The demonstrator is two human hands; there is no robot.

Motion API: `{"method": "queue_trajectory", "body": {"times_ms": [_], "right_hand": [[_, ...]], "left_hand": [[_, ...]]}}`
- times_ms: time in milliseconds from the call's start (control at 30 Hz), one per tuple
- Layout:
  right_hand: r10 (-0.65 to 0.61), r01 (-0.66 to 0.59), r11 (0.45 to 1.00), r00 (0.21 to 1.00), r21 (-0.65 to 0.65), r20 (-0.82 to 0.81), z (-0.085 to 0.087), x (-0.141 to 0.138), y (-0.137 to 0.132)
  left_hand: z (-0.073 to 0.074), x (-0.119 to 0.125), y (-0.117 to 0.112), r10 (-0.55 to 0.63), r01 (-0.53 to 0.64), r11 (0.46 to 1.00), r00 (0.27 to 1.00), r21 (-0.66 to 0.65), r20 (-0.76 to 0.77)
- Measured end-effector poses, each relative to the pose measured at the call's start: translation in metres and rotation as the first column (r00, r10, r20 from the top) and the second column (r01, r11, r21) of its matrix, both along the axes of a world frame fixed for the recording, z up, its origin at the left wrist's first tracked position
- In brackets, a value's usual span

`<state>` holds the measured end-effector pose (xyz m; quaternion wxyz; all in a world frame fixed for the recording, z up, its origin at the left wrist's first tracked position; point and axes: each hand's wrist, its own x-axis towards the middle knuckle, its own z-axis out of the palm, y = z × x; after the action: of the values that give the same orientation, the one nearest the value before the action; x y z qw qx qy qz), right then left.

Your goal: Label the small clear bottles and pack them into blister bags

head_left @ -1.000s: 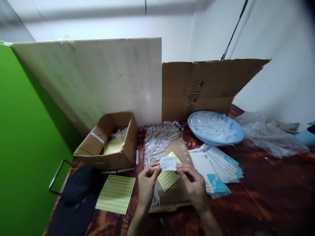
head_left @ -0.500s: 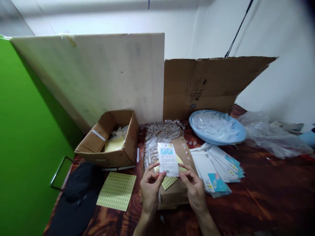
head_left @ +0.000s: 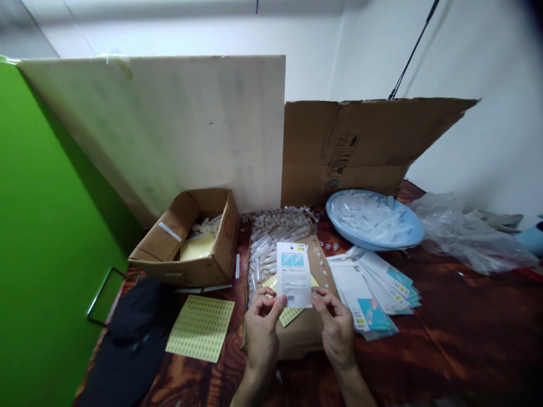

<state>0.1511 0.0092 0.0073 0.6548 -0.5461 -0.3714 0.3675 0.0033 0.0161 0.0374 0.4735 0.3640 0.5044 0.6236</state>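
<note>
A white printed card packet (head_left: pixel 293 274) with two blue panels and a barcode is held upright over the cardboard piece (head_left: pixel 303 342). My left hand (head_left: pixel 263 322) pinches its lower left corner between thumb and fingers. At the lower right edge, my right hand (head_left: pixel 335 322) is closed on the same packet. Behind the packet, partly hidden, lies a yellow sticker sheet (head_left: pixel 291 315). Small clear plastic tubes (head_left: pixel 271 244) are heaped on the cardboard beyond. To the right, several similar packets (head_left: pixel 373 294) lie fanned on the table.
An open cardboard box (head_left: pixel 220 265) stands at the left, with another yellow sticker sheet (head_left: pixel 201 328) and a black cap (head_left: pixel 131 339) in front. A blue basin (head_left: pixel 407 240) of clear plastic pieces sits back right, beside a crumpled plastic bag (head_left: pixel 470 232). Boards rise behind.
The packet has shifted slightly right and now faces me more squarely, its print clearer. Both hands have kept hold of it. The other things are where they were.
</note>
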Motion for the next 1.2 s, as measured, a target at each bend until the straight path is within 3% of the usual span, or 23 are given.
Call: {"method": "queue_trajectory", "body": {"times_ms": [200,300,367,433,500,567,833,1033,1200], "right_hand": [[-0.065,0.064,0.997,0.998,-0.043,-0.011,-0.006,-0.003,0.003],[-0.122,0.102,0.989,0.973,-0.107,-0.194,-0.002,0.002,0.008],[-0.066,0.027,0.994,0.924,-0.107,-0.377,0.005,0.008,0.011],[0.106,-0.156,0.986,0.868,-0.063,-0.486,0.013,0.012,0.011],[0.287,-0.349,0.937,0.821,-0.035,-0.494,0.019,0.013,0.009],[0.37,-0.442,0.896,0.801,-0.046,-0.471,0.022,0.011,0.007],[0.439,-0.551,0.835,0.651,0.013,-0.619,0.009,0.014,0.002],[0.324,-0.49,0.871,0.631,-0.038,-0.704,0.003,0.011,-0.001],[0.351,-0.502,0.863,0.667,-0.049,-0.657,0.013,0.011,0.0]], "left_hand": [[-0.003,0.005,-0.003,-0.032,0.035,0.999,0.996,-0.035,0.086],[-0.002,0.006,-0.002,-0.055,0.061,0.997,0.991,-0.054,0.12],[0.002,0.003,0.0,-0.053,0.059,0.997,0.992,-0.052,0.117],[0.006,-0.002,0.004,-0.068,0.073,0.997,0.992,-0.04,0.106],[0.009,-0.004,0.007,-0.113,0.117,0.992,0.989,-0.035,0.096],[0.01,-0.005,0.008,-0.141,0.146,0.988,0.985,-0.053,0.097],[0.011,0.002,0.0,-0.13,0.171,0.975,0.958,-0.145,0.255],[0.015,0.005,-0.001,-0.169,0.208,0.97,0.947,-0.123,0.272],[0.009,0.002,0.0,-0.145,0.179,0.976,0.959,-0.124,0.243]]}}
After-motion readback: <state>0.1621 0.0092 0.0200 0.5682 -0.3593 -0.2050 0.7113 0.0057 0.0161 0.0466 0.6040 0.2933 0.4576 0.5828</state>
